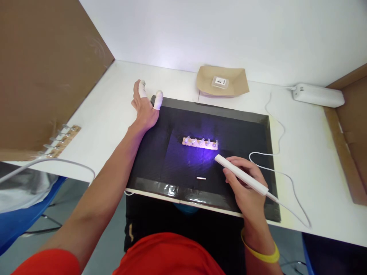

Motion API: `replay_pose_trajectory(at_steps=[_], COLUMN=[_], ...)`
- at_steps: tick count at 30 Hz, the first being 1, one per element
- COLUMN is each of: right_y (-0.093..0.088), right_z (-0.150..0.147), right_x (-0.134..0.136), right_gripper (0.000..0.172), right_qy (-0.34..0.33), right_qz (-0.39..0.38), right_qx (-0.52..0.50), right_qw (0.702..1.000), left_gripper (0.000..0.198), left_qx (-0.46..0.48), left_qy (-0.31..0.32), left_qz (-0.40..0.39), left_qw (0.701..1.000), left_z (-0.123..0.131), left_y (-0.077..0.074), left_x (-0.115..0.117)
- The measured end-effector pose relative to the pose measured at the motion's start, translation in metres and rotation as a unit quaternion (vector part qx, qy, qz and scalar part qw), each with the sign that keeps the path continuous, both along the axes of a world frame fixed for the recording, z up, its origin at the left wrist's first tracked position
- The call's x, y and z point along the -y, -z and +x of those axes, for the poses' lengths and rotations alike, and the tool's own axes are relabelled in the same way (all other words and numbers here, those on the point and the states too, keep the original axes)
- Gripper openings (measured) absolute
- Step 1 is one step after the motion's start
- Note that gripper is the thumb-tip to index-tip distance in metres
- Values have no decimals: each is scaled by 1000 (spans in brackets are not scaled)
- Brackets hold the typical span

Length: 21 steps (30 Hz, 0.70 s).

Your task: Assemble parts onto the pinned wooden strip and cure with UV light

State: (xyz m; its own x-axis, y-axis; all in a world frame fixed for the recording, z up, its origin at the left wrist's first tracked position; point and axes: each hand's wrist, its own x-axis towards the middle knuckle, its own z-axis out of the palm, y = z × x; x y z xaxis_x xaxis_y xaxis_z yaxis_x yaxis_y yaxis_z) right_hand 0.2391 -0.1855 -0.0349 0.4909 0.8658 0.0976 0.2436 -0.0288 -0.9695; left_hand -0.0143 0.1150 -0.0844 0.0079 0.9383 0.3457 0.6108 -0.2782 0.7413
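My right hand (248,183) is wrapped round a white handheld UV lamp (242,175) with a cable at its near end. The lamp's far end points up and left, just short of a small wooden strip (200,143) bearing several clear upright pieces. Purple light falls on the strip and the black mat (155,160) around it. At the mat's far left corner rests my left hand (146,109), fingers apart and holding nothing that I can see. White finger covers (158,100) sit on two of its digits. A short white stick (201,178) lies on the mat, nearer to me.
Behind the mat stands a brown paper tray (206,86) with a small clear box (220,82) in it. A white power bank or adapter (318,95) lies at the back right. Another strip of clear pieces (61,143) is at the left, beside a cardboard partition (48,68).
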Motion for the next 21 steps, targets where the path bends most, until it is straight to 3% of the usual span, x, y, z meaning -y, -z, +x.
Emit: replay_pose_trajectory(at_steps=[7, 12, 16, 21], right_y=[-2, -18, -36, -57], right_z=[15, 49, 83, 113], right_x=[-7, -25, -54, -113], right_gripper=[16, 17, 23, 28], right_qy=[-25, -101, -206, -307], right_qz=[-2, -21, -69, -149], right_qx=[16, 65, 40, -5], right_qw=[1000, 992, 975, 940], left_gripper=[93, 94, 90, 88], left_qx=[10, -11, -34, -37], left_qy=[5, 7, -9, -10], left_qz=[2, -16, -15, -3], left_qw=[1000, 1000, 999, 999], left_z=[-1, 1, 3, 4], left_y=[4, -4, -6, -3], left_x=[-4, 0, 2, 0])
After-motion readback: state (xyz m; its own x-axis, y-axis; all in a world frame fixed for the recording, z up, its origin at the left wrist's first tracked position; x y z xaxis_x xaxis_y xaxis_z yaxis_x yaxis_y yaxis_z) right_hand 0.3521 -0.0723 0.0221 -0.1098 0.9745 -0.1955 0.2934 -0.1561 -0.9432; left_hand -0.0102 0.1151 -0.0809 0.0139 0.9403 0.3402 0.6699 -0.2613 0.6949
